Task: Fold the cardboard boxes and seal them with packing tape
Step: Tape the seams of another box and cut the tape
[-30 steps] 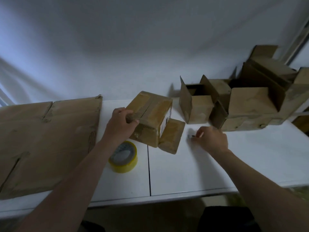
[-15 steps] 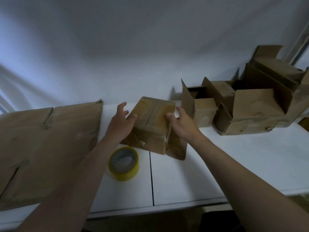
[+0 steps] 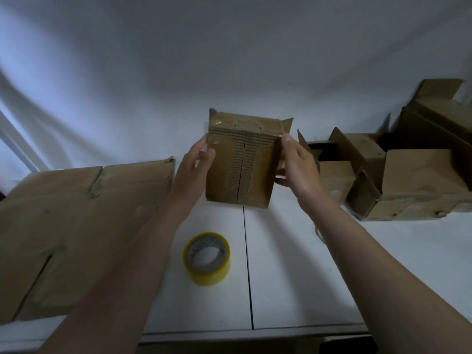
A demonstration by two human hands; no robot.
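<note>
A small brown cardboard box (image 3: 242, 164) is held up above the white table (image 3: 293, 277), its closed seam facing me with torn, ribbed paper along it. My left hand (image 3: 196, 162) grips its left side, thumb on the front face. My right hand (image 3: 293, 162) grips its right side, thumb at the upper right corner. A yellow roll of packing tape (image 3: 207, 259) lies flat on the table below the box, between my forearms.
A large flattened cardboard sheet (image 3: 71, 226) covers the table's left part. Several open cardboard boxes (image 3: 408, 180) crowd the back right. A white cloth backdrop hangs behind the table. The near table edge runs along the bottom.
The box has been lifted off the table and turned upright between both hands. My right hand went from the table to the box's right side. The view has tilted down.
</note>
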